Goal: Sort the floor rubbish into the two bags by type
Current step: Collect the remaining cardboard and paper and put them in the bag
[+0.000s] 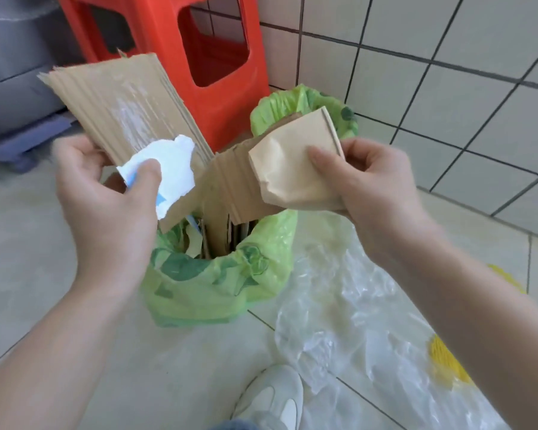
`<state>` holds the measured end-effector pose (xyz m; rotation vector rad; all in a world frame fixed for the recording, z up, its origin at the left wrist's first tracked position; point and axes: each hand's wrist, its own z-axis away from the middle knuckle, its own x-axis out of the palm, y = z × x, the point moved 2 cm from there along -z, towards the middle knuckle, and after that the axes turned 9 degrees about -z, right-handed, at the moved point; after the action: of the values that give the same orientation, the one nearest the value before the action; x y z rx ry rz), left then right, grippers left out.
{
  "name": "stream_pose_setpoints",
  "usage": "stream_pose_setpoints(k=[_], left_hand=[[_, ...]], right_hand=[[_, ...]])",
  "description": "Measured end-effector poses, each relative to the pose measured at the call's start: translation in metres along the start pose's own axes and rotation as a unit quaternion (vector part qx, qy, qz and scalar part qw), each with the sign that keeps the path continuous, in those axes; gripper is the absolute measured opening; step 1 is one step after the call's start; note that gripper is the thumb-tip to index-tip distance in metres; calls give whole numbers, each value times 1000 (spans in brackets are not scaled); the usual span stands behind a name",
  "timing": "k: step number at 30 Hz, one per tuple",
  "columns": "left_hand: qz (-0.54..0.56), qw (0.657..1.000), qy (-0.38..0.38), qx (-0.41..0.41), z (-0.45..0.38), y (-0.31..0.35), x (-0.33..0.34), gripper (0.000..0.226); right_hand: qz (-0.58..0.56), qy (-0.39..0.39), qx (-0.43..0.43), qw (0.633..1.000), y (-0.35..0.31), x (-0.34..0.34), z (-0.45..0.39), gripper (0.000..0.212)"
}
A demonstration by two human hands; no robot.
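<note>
My left hand (106, 193) grips a torn piece of brown corrugated cardboard (121, 103) together with a white scrap of paper (168, 172) that has a blue mark. My right hand (373, 181) holds a crumpled tan paper envelope (292, 162) pressed against a second cardboard piece (227, 184). Both are held just above the open mouth of a green plastic bag (218, 274), which stands on the floor with cardboard strips inside. A clear plastic bag (354, 305) with yellow print lies flat on the floor to the right.
A red plastic stool (180, 45) stands behind the green bag against the tiled wall (448, 72). Grey furniture (16, 72) is at the far left. A white shoe (271, 395) shows at the bottom, next to the clear bag.
</note>
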<state>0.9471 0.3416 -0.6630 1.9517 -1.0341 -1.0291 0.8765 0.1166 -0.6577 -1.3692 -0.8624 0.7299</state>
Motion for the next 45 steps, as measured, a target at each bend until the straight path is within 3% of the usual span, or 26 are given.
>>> stream_pose_setpoints(k=[7,12,16,17,22,26,31,34,36,39,42,45], left_hand=[[-119,990,-43,-54,7,-47,14,37],[-121,989,-53,-60,3,-54,27,55],[-164,970,-145,-108,2,-64,48,21],[-166,965,-167,-117,3,-65,51,22],[-206,957,-199,-46,7,-71,45,24],[-305,938,-164,-18,-4,-79,39,19],[-380,907,-174,57,-4,-79,51,21],[-439,875,-197,49,-5,-84,59,31],[-482,841,-243,33,-6,-89,63,38],[-488,817,-307,2,-7,-92,65,40],[-436,843,-315,-16,-7,-86,60,31],[-365,904,-223,2,-9,-72,51,26]], right_hand=[[97,-18,45,994,36,55,-13,14],[220,-55,-15,974,40,74,-23,20],[322,-67,-56,943,41,75,-26,25],[348,-69,-56,933,42,76,-26,26],[414,-115,-92,898,48,87,-22,25],[431,-129,-75,890,55,98,-24,22],[547,-155,-76,819,69,100,-31,23],[586,-189,-105,781,66,96,-34,25],[560,-207,-98,796,63,90,-35,30],[449,-232,-98,857,64,80,-29,38],[414,-232,-163,865,69,75,-17,38],[399,-200,-180,877,74,71,-17,32]])
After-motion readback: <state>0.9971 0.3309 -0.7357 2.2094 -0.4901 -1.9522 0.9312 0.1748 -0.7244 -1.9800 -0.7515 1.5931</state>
